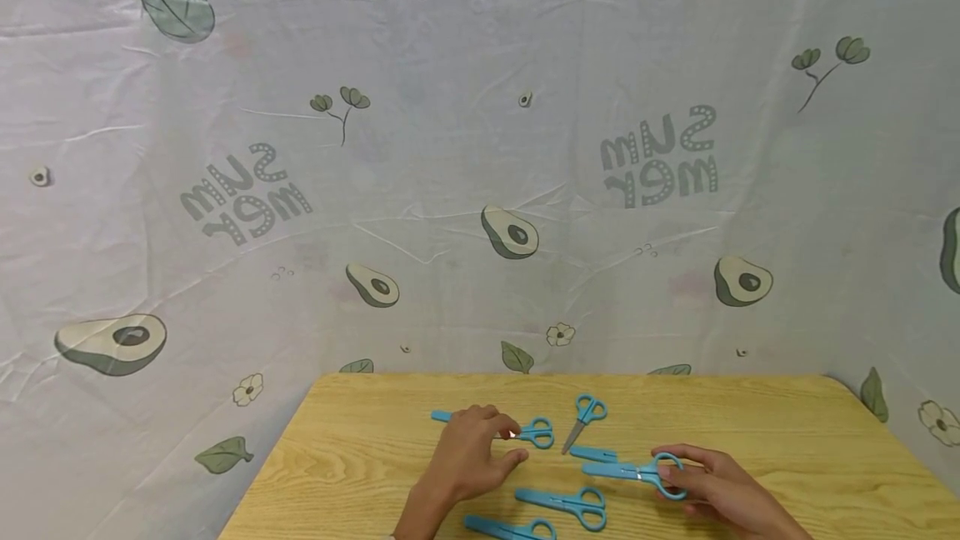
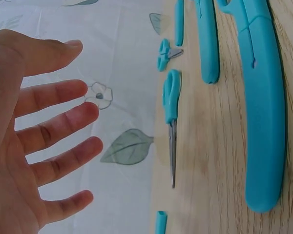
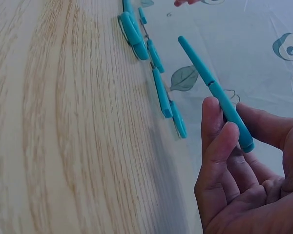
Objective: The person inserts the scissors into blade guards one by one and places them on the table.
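My right hand (image 1: 716,482) grips a pair of blue scissors (image 1: 667,477) by its handle loops, and a blue cover encloses the blades. The right wrist view shows those scissors edge-on, raised between thumb and fingers. My left hand (image 1: 474,452) holds nothing; its fingers are spread apart in the left wrist view. Beyond it lies an uncovered pair of scissors (image 2: 172,97), blade bare, partly hidden by the hand in the head view. A loose blue cover (image 1: 441,416) sits past the left hand. Another bare-bladed pair (image 1: 588,411) lies farther back, with a second loose cover (image 1: 600,454) close by.
Two covered pairs lie toward the front of the wooden table (image 1: 360,457): one pair of scissors (image 1: 551,501) and, nearer the edge, another pair of scissors (image 1: 498,528). A printed sheet (image 1: 450,157) with avocados and leaves hangs behind the table.
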Action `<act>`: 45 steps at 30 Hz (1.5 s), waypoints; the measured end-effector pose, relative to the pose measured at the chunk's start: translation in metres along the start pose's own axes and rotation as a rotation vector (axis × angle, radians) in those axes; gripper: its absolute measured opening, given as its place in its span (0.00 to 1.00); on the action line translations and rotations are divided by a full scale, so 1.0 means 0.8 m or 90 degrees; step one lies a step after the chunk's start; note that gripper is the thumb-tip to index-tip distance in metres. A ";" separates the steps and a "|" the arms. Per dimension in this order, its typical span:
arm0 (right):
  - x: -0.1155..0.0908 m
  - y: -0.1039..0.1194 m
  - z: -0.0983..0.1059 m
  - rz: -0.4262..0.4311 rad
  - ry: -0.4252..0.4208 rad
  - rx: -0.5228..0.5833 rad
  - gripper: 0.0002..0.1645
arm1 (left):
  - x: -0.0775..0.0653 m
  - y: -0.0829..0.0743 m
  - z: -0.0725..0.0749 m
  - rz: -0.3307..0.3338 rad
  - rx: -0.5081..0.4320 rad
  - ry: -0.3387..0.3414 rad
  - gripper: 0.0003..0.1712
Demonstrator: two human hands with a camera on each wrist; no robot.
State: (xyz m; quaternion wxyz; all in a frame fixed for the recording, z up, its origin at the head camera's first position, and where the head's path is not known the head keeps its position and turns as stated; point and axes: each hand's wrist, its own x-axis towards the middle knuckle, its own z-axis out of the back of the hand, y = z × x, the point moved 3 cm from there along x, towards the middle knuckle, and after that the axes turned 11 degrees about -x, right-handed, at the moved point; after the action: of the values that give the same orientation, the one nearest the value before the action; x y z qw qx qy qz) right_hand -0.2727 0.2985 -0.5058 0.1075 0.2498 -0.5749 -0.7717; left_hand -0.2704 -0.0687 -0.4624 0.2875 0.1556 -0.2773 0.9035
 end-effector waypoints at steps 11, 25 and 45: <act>-0.006 -0.009 0.008 -0.022 -0.003 -0.014 0.40 | -0.010 0.010 0.009 0.037 0.000 -0.001 0.16; -0.012 -0.024 0.014 -0.035 -0.032 -0.037 0.38 | -0.025 0.030 0.025 0.059 0.026 -0.019 0.18; -0.009 -0.031 0.011 0.002 -0.061 -0.099 0.37 | -0.038 0.053 0.039 0.069 0.040 -0.032 0.19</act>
State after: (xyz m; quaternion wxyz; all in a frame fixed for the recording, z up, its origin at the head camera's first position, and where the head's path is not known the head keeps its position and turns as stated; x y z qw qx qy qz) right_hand -0.2677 0.3170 -0.5257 0.0999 0.2024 -0.5180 -0.8251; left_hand -0.2680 -0.1291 -0.4682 0.2258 0.1717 -0.2643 0.9218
